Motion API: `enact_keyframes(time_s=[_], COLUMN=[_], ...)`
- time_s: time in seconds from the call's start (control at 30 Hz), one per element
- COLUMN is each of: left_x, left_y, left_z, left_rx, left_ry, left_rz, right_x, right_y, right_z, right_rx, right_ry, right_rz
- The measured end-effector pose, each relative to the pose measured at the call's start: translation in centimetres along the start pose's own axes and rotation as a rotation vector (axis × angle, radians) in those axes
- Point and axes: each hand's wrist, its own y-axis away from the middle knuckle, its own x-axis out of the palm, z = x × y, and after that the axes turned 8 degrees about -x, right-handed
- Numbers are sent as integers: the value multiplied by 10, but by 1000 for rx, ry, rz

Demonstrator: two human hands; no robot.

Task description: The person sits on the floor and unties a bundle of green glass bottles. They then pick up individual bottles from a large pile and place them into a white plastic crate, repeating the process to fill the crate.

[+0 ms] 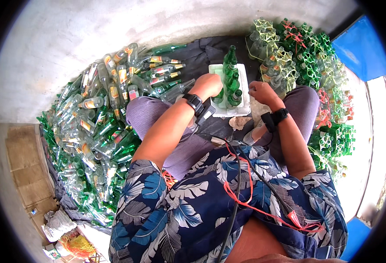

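Narrow gap R side of tray point(245, 75), green btls point(233, 83) block mid, btl heap point(87, 127) blocks L.

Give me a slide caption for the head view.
Left hand and right hand at a white tray of green bottles, between heaped loose bottles and tied bundles.

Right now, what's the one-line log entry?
left hand: holding green bottle; right hand: beside white tray, grip unclear; other green bottles: standing in tray

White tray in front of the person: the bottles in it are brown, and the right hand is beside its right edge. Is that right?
No: the bottles in the white tray are green, as the head view shows.
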Motion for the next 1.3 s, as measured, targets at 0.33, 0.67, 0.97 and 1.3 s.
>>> enact_keyframes(time_s=[0.33,0.67,0.97,1.3], left_x=[16,23,24,9], left_y=[-8,-12,-16,-8], left_z=[-14,-18,-13,-21], left_rx=[43,4,36,3], left_ry=[-38,132,109,104], left_rz=[3,-38,-57,9], right_x=[14,16,28,32], right_y=[-10,-7,-10,-11], right_z=[-2,4,-10,-13], right_rx=[-35,-66,-90,-127], right_ry=[103,119,140,167], right_rz=[117,160,176,218])
